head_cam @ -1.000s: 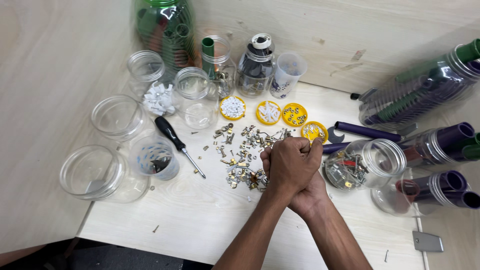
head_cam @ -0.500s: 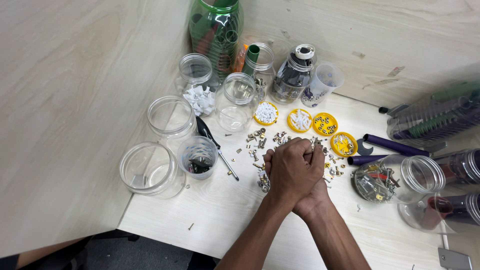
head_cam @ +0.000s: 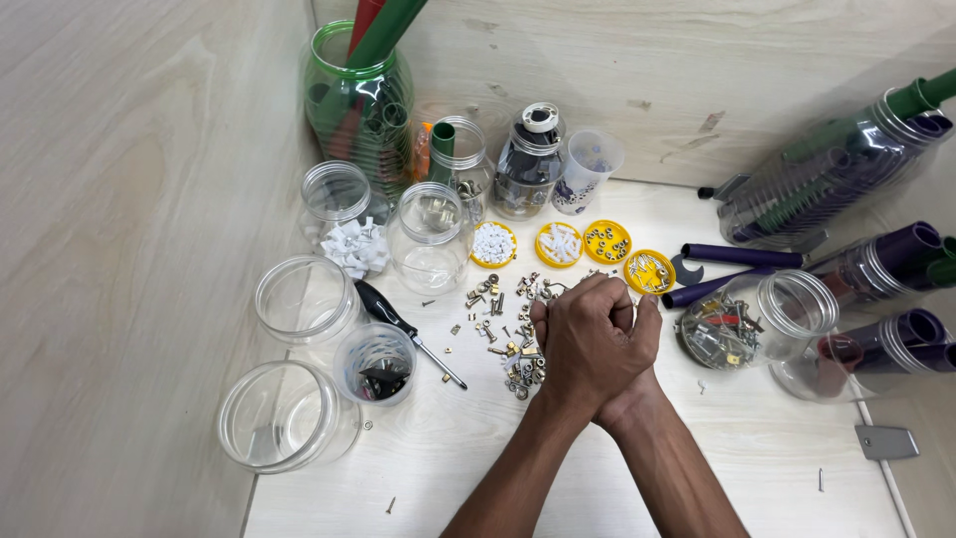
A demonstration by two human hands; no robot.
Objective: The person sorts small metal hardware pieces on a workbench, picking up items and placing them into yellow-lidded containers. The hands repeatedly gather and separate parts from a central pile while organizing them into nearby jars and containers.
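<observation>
Left hand (head_cam: 583, 344) and right hand (head_cam: 625, 344) still clasped, fingers interlocked together, over scattered screws (head_cam: 503, 334), unmoved

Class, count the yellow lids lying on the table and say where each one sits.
4, in a row behind the clasped hands: the lid of white beads, white pegs, nuts, and screws farthest right. None seems hidden.

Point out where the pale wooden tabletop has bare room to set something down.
Bare wood lies along the near edge, between the clear plastic jar on its side and the clasped hands' forearms, and right of them towards the small grey metal plate. The back is crowded: clear jars, four yellow lids, and scattered brass hardware beside the black-handled screwdriver.
</observation>
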